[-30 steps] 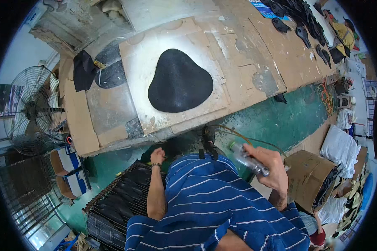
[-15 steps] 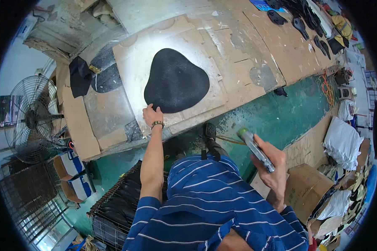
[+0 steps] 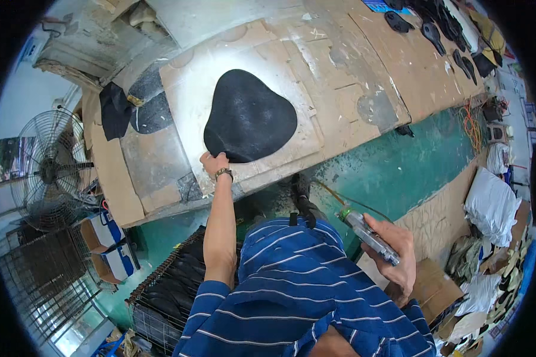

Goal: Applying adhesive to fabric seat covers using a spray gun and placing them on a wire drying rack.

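Note:
A black, rounded three-lobed pad (image 3: 251,116) lies on a cardboard sheet (image 3: 187,89) whitened around it. At the pad's lower left corner, my left hand (image 3: 214,165) pinches the edge, and the surface creases slightly there. My right hand (image 3: 393,250) is wrapped round a silver hand tool (image 3: 369,238) with a green end, held off the bench to the right of my body. The tool's exact kind is hard to make out; a thin hose (image 3: 330,191) passes behind it.
The cardboard-covered bench (image 3: 339,119) carries black cut pieces (image 3: 438,38) at far right. A large fan (image 3: 50,169) stands left, and a wire crate (image 3: 161,297) of black pieces sits beside my left arm. Cardboard boxes (image 3: 435,288) and white sacks (image 3: 491,205) are at right.
My left fingers have closed on the pad's corner, which now bends a little. My right hand and the silver tool have shifted slightly down and right.

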